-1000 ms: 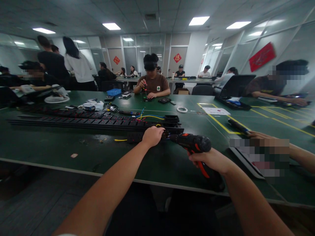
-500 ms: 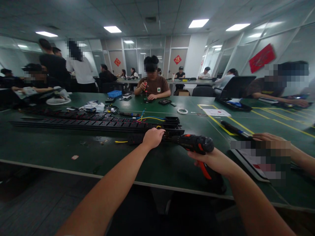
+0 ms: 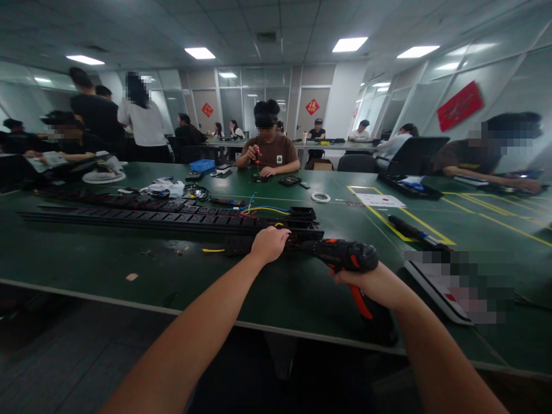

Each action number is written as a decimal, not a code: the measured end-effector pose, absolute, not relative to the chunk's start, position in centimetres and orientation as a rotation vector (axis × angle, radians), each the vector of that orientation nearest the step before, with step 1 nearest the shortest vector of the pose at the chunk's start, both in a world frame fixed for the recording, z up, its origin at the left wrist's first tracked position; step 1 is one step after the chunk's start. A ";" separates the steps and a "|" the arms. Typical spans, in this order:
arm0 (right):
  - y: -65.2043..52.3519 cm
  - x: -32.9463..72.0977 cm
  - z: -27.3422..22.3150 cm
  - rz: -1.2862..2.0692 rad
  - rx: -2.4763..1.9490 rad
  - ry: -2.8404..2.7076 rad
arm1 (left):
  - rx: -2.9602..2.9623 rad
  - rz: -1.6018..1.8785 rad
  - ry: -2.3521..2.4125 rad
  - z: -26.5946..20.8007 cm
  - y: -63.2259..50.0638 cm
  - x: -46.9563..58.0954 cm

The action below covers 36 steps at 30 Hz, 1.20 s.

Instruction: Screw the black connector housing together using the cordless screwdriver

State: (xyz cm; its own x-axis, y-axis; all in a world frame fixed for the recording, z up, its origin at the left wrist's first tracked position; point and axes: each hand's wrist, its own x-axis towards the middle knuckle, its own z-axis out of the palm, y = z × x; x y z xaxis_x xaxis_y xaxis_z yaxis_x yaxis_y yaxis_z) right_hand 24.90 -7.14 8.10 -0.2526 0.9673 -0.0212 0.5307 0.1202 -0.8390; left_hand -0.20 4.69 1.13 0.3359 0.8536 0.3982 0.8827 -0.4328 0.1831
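My right hand point(image 3: 376, 283) is closed around the handle of a black and orange cordless drill point(image 3: 345, 254), its nose pointing left. The drill's tip reaches close to my left hand point(image 3: 270, 244), which is closed over a short black block point(image 3: 238, 246). My fingers hide part of that block, and I cannot see exactly where the tip touches. A yellow wire point(image 3: 213, 250) sticks out of the block's left side. Just behind lies a long black power strip point(image 3: 142, 220) with a row of sockets, its right end beside my left hand.
Blue and yellow wires point(image 3: 265, 207) lie behind the strip. On the green table point(image 3: 181, 287) are a white tape roll point(image 3: 320, 197), a dark pen-shaped tool point(image 3: 414, 230), a blurred-out tablet-like board point(image 3: 440, 293) and a blue basket point(image 3: 202, 165). A co-worker point(image 3: 269, 149) sits opposite.
Another person's hand at the right has left the view, uncovering the pen-shaped tool. The drill has shifted very slightly right and down; my left hand keeps its place.
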 end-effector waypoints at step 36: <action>-7.5 24.8 7.9 1.186 -1.642 -1.903 | -2.510 -0.658 -1.638 1.5 4.7 0.2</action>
State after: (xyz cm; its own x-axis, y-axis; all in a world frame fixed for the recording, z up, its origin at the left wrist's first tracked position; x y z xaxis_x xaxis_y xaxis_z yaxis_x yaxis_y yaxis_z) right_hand 24.79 -7.48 7.90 -0.2594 0.9341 -0.2452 0.6313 -0.0281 -0.7750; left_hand 0.20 4.74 1.48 0.3391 0.8567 0.3888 0.8878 -0.4281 0.1691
